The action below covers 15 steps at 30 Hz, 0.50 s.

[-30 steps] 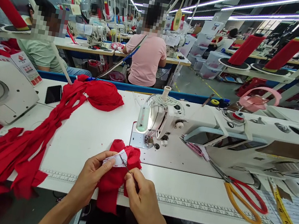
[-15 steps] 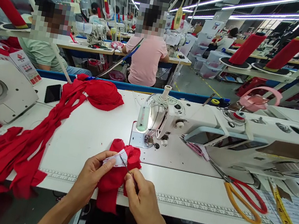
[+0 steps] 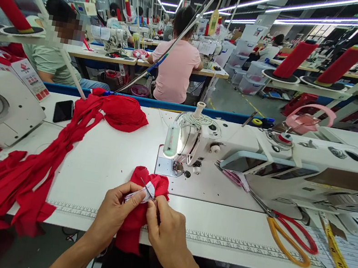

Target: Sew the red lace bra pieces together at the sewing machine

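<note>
Left hand [image 3: 110,209]: pinching a white label [image 3: 151,188] between thumb and forefinger, near the front edge of the worktop [image 3: 101,162]
Right hand [image 3: 168,224]: fingers curled tight on a thin metal tool [image 3: 145,187], pointed end lying across the label (rest hidden in the grip)
Red cloth [image 3: 131,227]: beneath the label, at mid front edge, lower end hanging over
Scissors [image 3: 287,245]: toward the front right corner, handles red and orange
Red strips [image 3: 43,175]: spilling over the front left edge
</note>
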Available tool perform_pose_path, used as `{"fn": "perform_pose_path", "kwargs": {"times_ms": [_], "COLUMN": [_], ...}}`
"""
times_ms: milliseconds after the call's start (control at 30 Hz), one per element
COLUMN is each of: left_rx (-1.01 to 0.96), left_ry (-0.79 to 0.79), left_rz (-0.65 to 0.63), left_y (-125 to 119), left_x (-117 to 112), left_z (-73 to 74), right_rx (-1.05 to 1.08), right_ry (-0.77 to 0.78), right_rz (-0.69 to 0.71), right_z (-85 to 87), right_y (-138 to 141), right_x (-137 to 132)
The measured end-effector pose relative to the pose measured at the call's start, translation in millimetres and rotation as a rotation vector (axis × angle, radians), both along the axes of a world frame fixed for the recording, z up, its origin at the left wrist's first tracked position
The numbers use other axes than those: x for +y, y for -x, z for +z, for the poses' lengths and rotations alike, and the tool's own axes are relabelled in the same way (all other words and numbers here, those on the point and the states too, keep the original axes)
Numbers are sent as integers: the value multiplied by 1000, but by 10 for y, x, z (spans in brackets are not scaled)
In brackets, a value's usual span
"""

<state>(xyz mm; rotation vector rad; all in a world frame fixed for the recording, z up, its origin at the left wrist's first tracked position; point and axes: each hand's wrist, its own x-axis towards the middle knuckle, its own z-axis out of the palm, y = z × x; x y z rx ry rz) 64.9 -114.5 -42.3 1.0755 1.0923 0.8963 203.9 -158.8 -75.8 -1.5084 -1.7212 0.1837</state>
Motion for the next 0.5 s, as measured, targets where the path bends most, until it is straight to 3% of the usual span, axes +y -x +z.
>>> {"fn": "perform_pose_path", "kwargs": {"times_ms": [167, 400, 500], "left_rx": [70, 121, 157], "left_ry": [-32, -48, -40], "left_rz": [-7, -46, -46], "left_y": [17, -7, 59], "left_x": [0, -1, 8], "left_z": [5, 82, 55], "right_rx": [-218, -366, -430], "right_ry": [-115, -187, -218], "right_rz": [-41, -106, -249], "right_z": [81, 128, 87], "right_y": [-41, -96, -262], "right_x": [19, 33, 84]}}
